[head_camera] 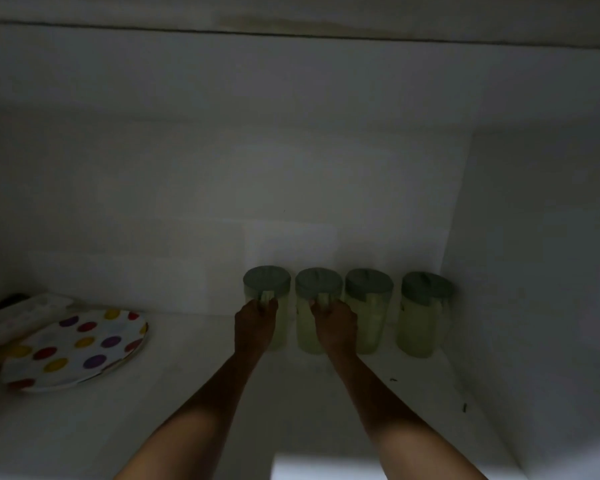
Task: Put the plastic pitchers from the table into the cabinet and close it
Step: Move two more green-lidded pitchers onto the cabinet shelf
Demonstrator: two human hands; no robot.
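Pitchers [340,311] in row on cabinet shelf [194,393]; left hand [256,323], right hand [334,325] each grip handle; set upright, release gently.

1. A white cabinet shelf [194,393], dimly lit, carries everything here.
2. 4 pale green pitchers [371,317] with grey-green lids stand upright in a row at the back right; the rightmost is near the side wall.
3. A polka-dot plate [80,348] lies at the left, well apart from them.
4. A few small dark specks [392,378] dot the right side.
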